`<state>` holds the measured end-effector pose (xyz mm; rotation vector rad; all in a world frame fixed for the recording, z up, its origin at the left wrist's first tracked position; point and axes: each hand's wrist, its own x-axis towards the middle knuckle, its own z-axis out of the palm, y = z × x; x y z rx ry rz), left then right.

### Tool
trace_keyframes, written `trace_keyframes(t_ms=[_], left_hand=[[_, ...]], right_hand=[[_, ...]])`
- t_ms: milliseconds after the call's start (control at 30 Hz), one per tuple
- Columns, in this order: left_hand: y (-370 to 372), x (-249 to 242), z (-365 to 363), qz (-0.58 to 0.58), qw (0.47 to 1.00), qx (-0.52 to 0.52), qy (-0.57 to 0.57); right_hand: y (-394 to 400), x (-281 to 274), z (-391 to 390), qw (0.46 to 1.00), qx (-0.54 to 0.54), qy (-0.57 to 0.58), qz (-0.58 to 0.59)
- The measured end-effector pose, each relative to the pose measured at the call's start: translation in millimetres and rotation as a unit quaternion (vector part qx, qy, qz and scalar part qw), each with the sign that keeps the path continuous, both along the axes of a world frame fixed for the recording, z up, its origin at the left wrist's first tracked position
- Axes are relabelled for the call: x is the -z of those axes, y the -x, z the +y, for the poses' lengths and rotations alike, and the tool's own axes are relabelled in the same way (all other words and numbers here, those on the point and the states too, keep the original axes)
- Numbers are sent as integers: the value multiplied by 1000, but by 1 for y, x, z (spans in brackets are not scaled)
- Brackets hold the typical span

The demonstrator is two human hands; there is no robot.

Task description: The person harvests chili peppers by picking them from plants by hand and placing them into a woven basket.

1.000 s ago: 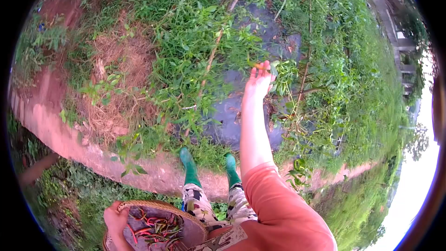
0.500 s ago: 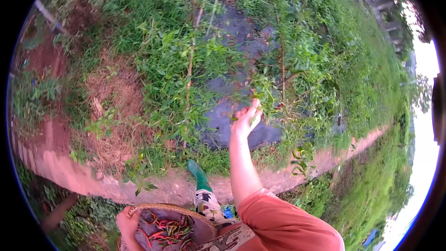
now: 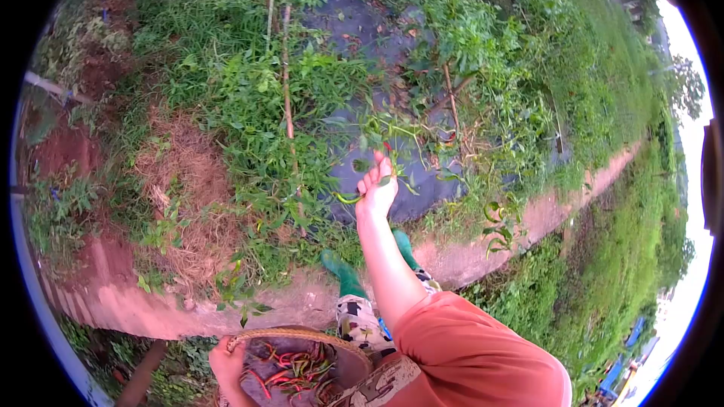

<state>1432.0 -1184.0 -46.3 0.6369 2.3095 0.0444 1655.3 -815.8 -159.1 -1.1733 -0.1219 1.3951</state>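
My right hand (image 3: 377, 187) reaches out over the black plastic sheet, fingers closed among the leaves of a chili plant (image 3: 403, 132). A curved green chili pepper (image 3: 348, 198) pokes out on the left side of its fingers. Something red (image 3: 388, 146) shows just above the fingertips; what lies inside the grip is partly hidden. Low in the view, my left hand (image 3: 225, 363) is closed on the braided rim of a basket (image 3: 302, 334) held against my body. Red and green chili peppers (image 3: 290, 371) lie inside it.
Wooden stakes (image 3: 288, 98) stand among the plants on either side of the black sheet (image 3: 343, 22). Dry straw (image 3: 188, 196) covers ground at the left. My green boots (image 3: 343, 275) are on a narrow concrete path (image 3: 294, 305). Another leafy plant (image 3: 498, 230) rises beside my right arm.
My right hand has moved slightly left and closed more tightly, with a green chili now showing beside it. The view has shifted, and a second boot has come into sight.
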Motion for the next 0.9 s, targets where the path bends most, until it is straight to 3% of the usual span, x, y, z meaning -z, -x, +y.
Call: trace_keyframes(t_ms=[100,233,333,467,633,733,800,900], left_hand=[[0,9,2,6,999,27,-28],[-17,5,27,3,997,38,-65],[-26,8,43,-9,993,65,-93],[-43,21,80,-13,990,70,-119],[-81,44,118,-35,985,62,-158],[-104,46,146,-48,984,123,-121],[-115,51,157,-41,980,140,-137],[-126,59,167,-38,976,156,-145]], right_hand=[[-3,-7,14,998,-4,38,-44],[-21,1,31,994,-44,-45,-88],[-50,36,37,916,-298,-126,-236],[-81,104,45,907,-360,-25,-217],[-76,141,83,904,-333,-20,-268],[-60,158,111,917,-280,24,-283],[-48,173,125,948,-171,-114,-243],[-49,165,135,921,-234,-129,-284]])
